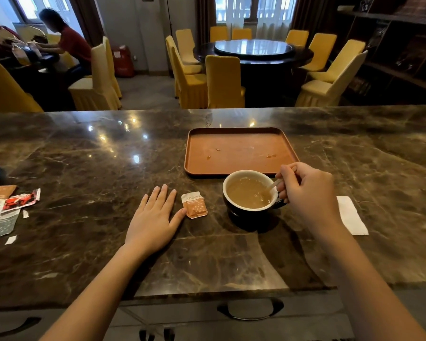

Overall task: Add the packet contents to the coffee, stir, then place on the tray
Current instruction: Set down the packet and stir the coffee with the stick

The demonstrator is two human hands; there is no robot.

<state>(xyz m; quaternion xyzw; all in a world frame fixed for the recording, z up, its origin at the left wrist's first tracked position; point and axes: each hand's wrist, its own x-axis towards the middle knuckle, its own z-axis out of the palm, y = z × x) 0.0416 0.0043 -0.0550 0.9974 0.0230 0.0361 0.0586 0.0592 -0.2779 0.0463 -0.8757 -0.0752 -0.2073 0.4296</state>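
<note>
A black cup (pixel 241 212) with a white inside holds light brown coffee (pixel 246 193) and stands on the marble counter just in front of the orange-brown tray (pixel 239 150). My right hand (pixel 308 190) is shut on a thin stir stick (pixel 272 187) whose tip dips into the coffee at the cup's right side. A small orange and white packet (pixel 194 205) lies on the counter left of the cup. My left hand (pixel 155 217) rests flat on the counter with its fingers spread, the thumb touching the packet's left edge.
The tray carries only a few small spills. A white napkin (pixel 351 215) lies right of my right hand. Several torn packets (pixel 10 207) lie at the counter's left edge. Beyond the counter are yellow chairs, a round table (pixel 253 51) and a seated person (pixel 67 43).
</note>
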